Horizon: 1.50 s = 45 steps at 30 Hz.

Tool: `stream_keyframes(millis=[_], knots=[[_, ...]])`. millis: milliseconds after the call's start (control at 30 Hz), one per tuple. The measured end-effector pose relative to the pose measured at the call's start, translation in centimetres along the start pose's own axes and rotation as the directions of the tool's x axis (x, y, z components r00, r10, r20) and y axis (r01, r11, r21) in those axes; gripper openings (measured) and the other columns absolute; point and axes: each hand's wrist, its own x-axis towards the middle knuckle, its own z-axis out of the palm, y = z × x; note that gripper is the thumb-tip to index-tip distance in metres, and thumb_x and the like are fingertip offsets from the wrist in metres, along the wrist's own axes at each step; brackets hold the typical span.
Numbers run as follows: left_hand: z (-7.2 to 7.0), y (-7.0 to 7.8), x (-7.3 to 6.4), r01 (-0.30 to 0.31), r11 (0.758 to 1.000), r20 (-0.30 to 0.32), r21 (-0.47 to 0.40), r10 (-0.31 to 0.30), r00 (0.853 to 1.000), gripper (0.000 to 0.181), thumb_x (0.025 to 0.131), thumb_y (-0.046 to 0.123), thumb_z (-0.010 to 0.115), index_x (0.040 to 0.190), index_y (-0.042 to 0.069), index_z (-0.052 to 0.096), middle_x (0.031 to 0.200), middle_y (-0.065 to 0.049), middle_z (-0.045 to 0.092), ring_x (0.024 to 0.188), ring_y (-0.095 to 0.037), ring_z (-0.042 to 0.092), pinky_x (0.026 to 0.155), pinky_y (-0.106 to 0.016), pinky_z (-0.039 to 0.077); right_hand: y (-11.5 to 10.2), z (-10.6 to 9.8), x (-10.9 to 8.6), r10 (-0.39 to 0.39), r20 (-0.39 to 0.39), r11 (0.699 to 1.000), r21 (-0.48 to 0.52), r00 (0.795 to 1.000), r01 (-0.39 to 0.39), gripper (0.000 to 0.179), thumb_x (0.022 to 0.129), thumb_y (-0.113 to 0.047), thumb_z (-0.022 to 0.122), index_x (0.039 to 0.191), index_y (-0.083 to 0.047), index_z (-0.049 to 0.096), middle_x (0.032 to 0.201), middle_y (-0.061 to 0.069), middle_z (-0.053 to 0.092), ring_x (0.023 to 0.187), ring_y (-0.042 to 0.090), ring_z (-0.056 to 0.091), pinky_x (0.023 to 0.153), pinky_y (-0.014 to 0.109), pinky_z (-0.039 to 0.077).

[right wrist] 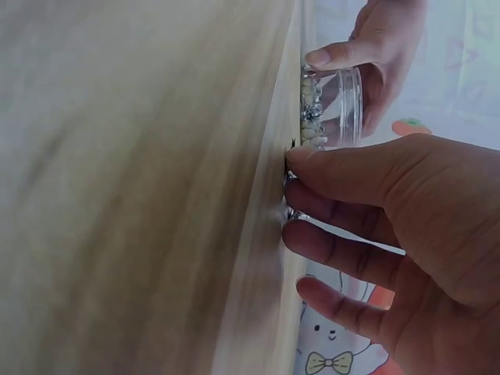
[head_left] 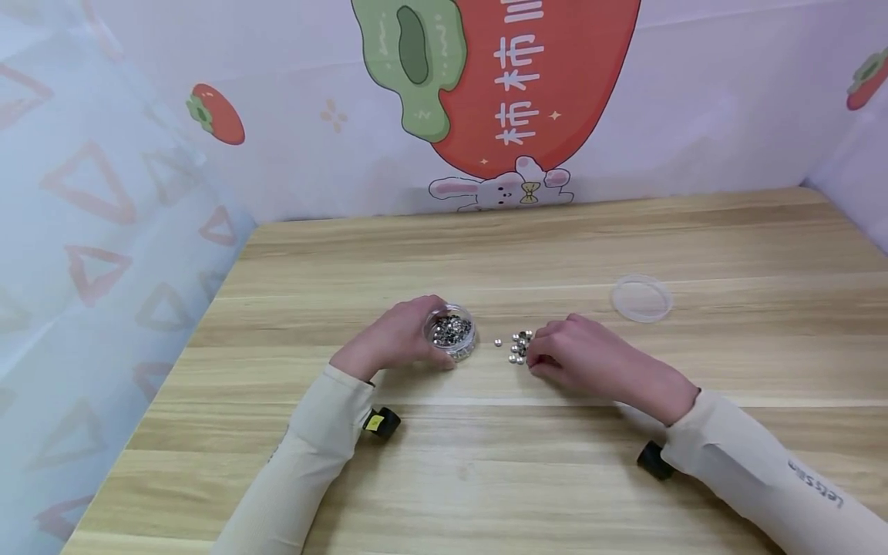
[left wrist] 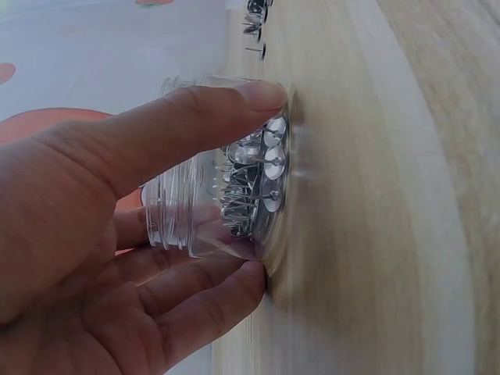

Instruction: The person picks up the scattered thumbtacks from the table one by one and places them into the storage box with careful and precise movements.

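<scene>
While the left hand [head_left: 405,335] grips the clear jar [left wrist: 173,203] of thumbtacks [head_left: 452,330] on the desk [head_left: 479,462], the right hand [head_left: 579,351] (pinching or not, I cannot tell) touches loose thumbtacks [head_left: 523,348] right of the jar.

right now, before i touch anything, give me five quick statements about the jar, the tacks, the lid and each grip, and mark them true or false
1. The left grip holds the jar. True.
2. The jar is closed. False: its top is open, and the clear lid lies apart on the table.
3. The right grip is at the cluster of loose tacks. True.
4. The jar has nothing in it. False: many more tacks lie inside.
5. A single tack lies between the jar and the cluster. True.
</scene>
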Motion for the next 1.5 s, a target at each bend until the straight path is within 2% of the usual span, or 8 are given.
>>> stream_keyframes(millis=[233,433,633,800,967,1067,1267,1500], knots=[[0.1,0.1,-0.1,0.006,1.000,-0.003,0.000,-0.006,1.000,0.079,0.067,0.030,0.089,0.131,0.004,0.051,0.130,-0.011,0.060,0.119,-0.027,0.056,0.105,-0.043,0.044,-0.2,-1.0,0.8,0.020,0.014,0.997,0.071,1.000,-0.021,0.011,0.084,-0.009,0.073,0.081,-0.019,0.072,0.080,-0.011,0.066,0.073,0.001,0.057,0.071,0.028,0.052],[0.0,0.0,0.0,0.008,1.000,-0.005,0.003,-0.008,1.000,0.080,0.066,0.030,0.089,0.131,0.005,0.051,0.130,-0.010,0.061,0.119,-0.027,0.057,0.105,-0.043,0.044,-1.3,-3.0,3.5,0.072,0.007,0.989,0.129,0.997,-0.072,0.005,0.085,-0.012,0.074,0.089,-0.016,0.074,0.084,-0.008,0.068,0.076,0.005,0.057,0.072,0.026,0.053],[0.1,-0.1,0.0,-0.009,1.000,-0.007,-0.006,0.009,1.000,0.074,0.065,0.030,0.089,0.127,0.008,0.053,0.120,-0.005,0.063,0.105,-0.021,0.059,0.095,-0.037,0.048,-2.9,-2.6,6.4,0.041,-0.039,0.983,0.181,0.998,-0.033,0.010,0.090,-0.014,0.069,0.099,-0.013,0.074,0.091,-0.004,0.069,0.081,0.008,0.059,0.079,0.027,0.054],[0.1,0.0,0.0,-0.013,1.000,-0.007,-0.017,0.013,1.000,0.071,0.066,0.029,0.089,0.125,0.011,0.054,0.115,-0.002,0.064,0.101,-0.019,0.059,0.092,-0.035,0.049,-3.4,-1.9,7.5,0.018,-0.086,0.985,0.170,0.996,-0.004,0.016,0.090,-0.016,0.069,0.105,-0.012,0.073,0.097,-0.002,0.070,0.088,0.012,0.063,0.085,0.031,0.053],[0.0,-0.1,-0.1,0.002,1.000,0.001,-0.016,-0.002,1.000,0.080,0.067,0.030,0.089,0.134,0.011,0.050,0.128,-0.006,0.061,0.116,-0.023,0.057,0.103,-0.040,0.045,-3.4,-1.6,7.5,0.036,-0.070,0.993,0.114,0.997,-0.028,0.056,0.086,-0.035,0.073,0.135,-0.014,0.057,0.129,0.005,0.063,0.120,0.023,0.058,0.102,0.045,0.044],[0.0,0.0,-0.1,0.010,1.000,0.003,-0.011,-0.010,1.000,0.080,0.067,0.030,0.089,0.133,0.008,0.050,0.128,-0.007,0.061,0.115,-0.023,0.057,0.102,-0.040,0.045,-3.3,-1.5,7.2,0.055,-0.048,0.995,0.088,0.997,-0.051,0.067,0.084,-0.041,0.073,0.141,-0.014,0.051,0.137,0.006,0.059,0.127,0.025,0.053,0.105,0.048,0.042],[0.1,-0.1,-0.1,0.009,1.000,-0.003,-0.006,-0.009,1.000,0.073,0.066,0.028,0.089,0.127,0.008,0.053,0.121,-0.007,0.063,0.107,-0.022,0.059,0.097,-0.039,0.048,-2.7,-0.9,5.4,0.086,-0.042,0.995,0.063,0.995,-0.083,0.049,0.084,-0.038,0.074,0.127,-0.015,0.064,0.122,0.002,0.067,0.116,0.022,0.060,0.099,0.045,0.047],[0.1,-0.1,-0.1,0.002,1.000,-0.011,0.006,-0.002,1.000,0.079,0.066,0.030,0.089,0.131,0.006,0.051,0.131,-0.010,0.060,0.119,-0.027,0.056,0.106,-0.042,0.043,-0.9,-0.8,1.9,0.119,-0.066,0.993,0.017,0.991,-0.118,0.020,0.083,-0.026,0.076,0.101,-0.016,0.074,0.097,-0.004,0.072,0.089,0.013,0.065,0.085,0.040,0.050]])
